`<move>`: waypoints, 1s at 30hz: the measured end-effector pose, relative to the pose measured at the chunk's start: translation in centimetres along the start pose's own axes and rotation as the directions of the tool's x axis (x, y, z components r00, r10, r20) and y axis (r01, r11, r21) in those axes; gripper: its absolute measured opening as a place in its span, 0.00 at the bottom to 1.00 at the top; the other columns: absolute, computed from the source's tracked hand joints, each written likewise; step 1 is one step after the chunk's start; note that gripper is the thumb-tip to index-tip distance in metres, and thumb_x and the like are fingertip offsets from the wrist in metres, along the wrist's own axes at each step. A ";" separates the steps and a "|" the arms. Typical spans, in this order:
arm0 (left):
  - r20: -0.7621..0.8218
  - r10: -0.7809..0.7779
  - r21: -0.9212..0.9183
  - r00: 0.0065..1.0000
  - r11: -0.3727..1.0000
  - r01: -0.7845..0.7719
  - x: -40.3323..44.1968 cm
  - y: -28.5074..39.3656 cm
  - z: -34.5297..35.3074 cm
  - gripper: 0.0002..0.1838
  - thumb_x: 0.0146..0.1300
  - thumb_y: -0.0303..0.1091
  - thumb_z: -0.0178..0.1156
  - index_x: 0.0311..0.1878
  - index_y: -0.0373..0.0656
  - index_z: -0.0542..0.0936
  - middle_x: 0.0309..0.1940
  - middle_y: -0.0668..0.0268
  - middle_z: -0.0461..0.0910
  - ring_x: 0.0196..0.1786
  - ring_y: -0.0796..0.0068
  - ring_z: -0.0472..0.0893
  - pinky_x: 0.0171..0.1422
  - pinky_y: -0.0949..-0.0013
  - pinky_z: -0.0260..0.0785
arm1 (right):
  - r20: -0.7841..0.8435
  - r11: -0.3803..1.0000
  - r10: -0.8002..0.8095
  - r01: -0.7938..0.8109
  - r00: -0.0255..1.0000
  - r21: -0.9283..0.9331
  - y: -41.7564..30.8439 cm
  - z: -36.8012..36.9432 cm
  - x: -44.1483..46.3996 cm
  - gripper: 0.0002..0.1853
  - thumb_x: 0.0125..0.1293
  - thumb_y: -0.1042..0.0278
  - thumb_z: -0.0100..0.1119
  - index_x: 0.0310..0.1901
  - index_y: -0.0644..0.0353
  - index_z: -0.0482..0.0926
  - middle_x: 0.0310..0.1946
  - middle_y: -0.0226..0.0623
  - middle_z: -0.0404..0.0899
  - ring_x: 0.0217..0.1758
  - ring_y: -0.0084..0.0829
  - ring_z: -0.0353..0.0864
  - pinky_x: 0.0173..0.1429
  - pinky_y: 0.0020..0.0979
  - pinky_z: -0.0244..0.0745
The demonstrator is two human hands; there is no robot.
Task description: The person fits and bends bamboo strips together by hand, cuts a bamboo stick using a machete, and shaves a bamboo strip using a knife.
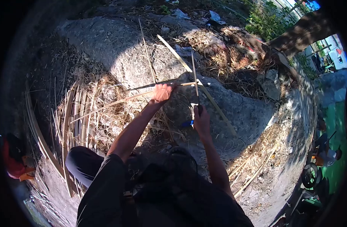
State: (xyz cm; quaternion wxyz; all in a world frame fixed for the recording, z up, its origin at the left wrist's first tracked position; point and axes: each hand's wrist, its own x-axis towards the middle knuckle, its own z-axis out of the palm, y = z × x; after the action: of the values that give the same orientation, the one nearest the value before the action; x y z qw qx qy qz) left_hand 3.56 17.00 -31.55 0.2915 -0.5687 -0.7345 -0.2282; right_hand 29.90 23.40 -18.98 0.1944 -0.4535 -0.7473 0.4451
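Note:
My left hand (162, 93) is closed around a long, thin bamboo strip (116, 103), which slants from the lower left up to the right. The strip's right end shows beyond my fingers, at the knife's blade; whether they touch I cannot tell. In my right hand (201, 122) is a knife (195, 72), gripped by its dark handle with the long narrow blade pointing away from me. Behind the blade a wider pale bamboo slat (174, 53) lies slanting across the rock. Another thin strip (147, 51) lies beyond my left hand. Beside my right hand is a small blue object (187, 123).
A large grey rock (241, 109) spreads out before me. Several long bamboo slats (66, 132) lie at the left among shavings (109, 90). More shavings (264, 151) lie at the right. A tree trunk (306, 32) leans at the upper right. People sit at both far edges.

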 end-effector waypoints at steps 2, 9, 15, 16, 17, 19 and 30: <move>0.450 -0.134 -0.209 0.883 0.945 0.250 7.4 1.1 -7.0 0.13 0.79 0.40 0.50 0.56 0.58 0.83 0.31 0.56 0.87 0.29 0.52 0.86 0.30 0.50 0.73 | -0.008 1.000 -0.003 0.003 1.000 -0.003 -2.8 -1.0 0.7 0.22 0.80 0.48 0.56 0.45 0.66 0.79 0.24 0.46 0.82 0.27 0.45 0.85 0.34 0.45 0.75; 0.262 -0.274 -0.146 0.925 0.937 0.319 -0.2 1.2 2.8 0.09 0.76 0.39 0.53 0.42 0.53 0.83 0.32 0.58 0.83 0.32 0.53 0.84 0.33 0.49 0.73 | 0.015 1.000 -0.013 0.013 1.000 -0.007 2.6 1.2 3.0 0.24 0.79 0.48 0.58 0.43 0.67 0.80 0.23 0.45 0.81 0.25 0.42 0.82 0.34 0.43 0.74; 0.157 -0.127 -0.196 0.979 0.968 0.157 0.1 0.4 1.1 0.11 0.71 0.37 0.59 0.29 0.52 0.79 0.26 0.61 0.77 0.27 0.58 0.78 0.33 0.53 0.68 | 0.018 0.999 0.022 -0.022 1.000 -0.038 0.8 0.8 2.6 0.25 0.79 0.47 0.58 0.43 0.68 0.81 0.26 0.48 0.83 0.29 0.41 0.83 0.37 0.46 0.74; 0.157 -0.126 -0.197 0.980 0.968 0.156 0.9 0.2 0.7 0.11 0.71 0.37 0.59 0.29 0.52 0.79 0.26 0.61 0.77 0.27 0.58 0.78 0.33 0.53 0.68 | 0.003 0.999 -0.006 0.006 1.000 -0.041 0.1 0.5 2.4 0.24 0.79 0.48 0.58 0.43 0.68 0.80 0.24 0.47 0.82 0.26 0.42 0.84 0.35 0.45 0.74; 0.177 -0.122 -0.177 0.977 0.972 0.153 1.7 -0.3 0.4 0.09 0.71 0.37 0.59 0.32 0.53 0.81 0.26 0.62 0.78 0.27 0.58 0.78 0.33 0.53 0.68 | -0.010 0.999 -0.029 0.028 1.000 -0.044 -0.3 0.2 2.1 0.23 0.79 0.49 0.59 0.43 0.68 0.79 0.22 0.46 0.81 0.24 0.44 0.84 0.32 0.44 0.75; 0.135 -0.112 -0.197 0.985 0.971 0.137 3.9 0.2 -2.9 0.08 0.74 0.37 0.57 0.46 0.57 0.86 0.28 0.62 0.80 0.28 0.59 0.79 0.33 0.53 0.68 | -0.021 0.999 -0.043 0.043 0.999 -0.032 -3.4 -1.2 1.6 0.23 0.79 0.49 0.59 0.43 0.67 0.79 0.21 0.46 0.81 0.24 0.43 0.84 0.32 0.44 0.74; 0.182 -0.183 -0.143 0.966 0.967 0.210 -0.3 2.1 0.2 0.12 0.74 0.41 0.56 0.35 0.50 0.84 0.27 0.61 0.81 0.26 0.56 0.80 0.30 0.53 0.68 | 0.015 0.997 0.019 -0.018 1.000 -0.073 0.8 0.5 0.5 0.21 0.79 0.52 0.60 0.43 0.68 0.78 0.24 0.45 0.79 0.26 0.35 0.80 0.34 0.44 0.71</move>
State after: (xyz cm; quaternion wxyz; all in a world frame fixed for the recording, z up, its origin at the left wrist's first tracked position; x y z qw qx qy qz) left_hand 5.59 17.37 -31.89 0.1577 -0.5316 -0.7885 -0.2661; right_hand 29.68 23.74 -20.04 0.1676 -0.4636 -0.7603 0.4230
